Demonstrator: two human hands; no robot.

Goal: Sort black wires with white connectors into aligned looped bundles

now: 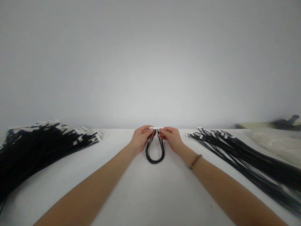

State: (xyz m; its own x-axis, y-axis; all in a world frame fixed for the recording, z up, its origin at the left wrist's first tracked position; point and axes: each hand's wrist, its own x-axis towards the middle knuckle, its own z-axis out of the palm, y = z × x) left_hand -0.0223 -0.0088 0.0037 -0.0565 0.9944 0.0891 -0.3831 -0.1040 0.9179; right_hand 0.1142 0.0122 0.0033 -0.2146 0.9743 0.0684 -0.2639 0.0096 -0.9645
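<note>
A black cable (154,162) hangs in a loop at the middle of the view, its white connector ends (157,128) side by side at the top. My left hand (141,137) pinches the left end between thumb and fingers. On the other side, my right hand (171,137) grips the right end in the same way, close to my left hand. The bottom of the loop lies over the white table (150,194). Fine details of the connectors are blurred.
A large heap of black cables (35,150) with white connectors covers the table's left side. More black cables (244,157) are spread out on the right. Beyond them lies a translucent plastic bag (277,142), with a dark object (287,122) behind. A pale wall rises behind the table.
</note>
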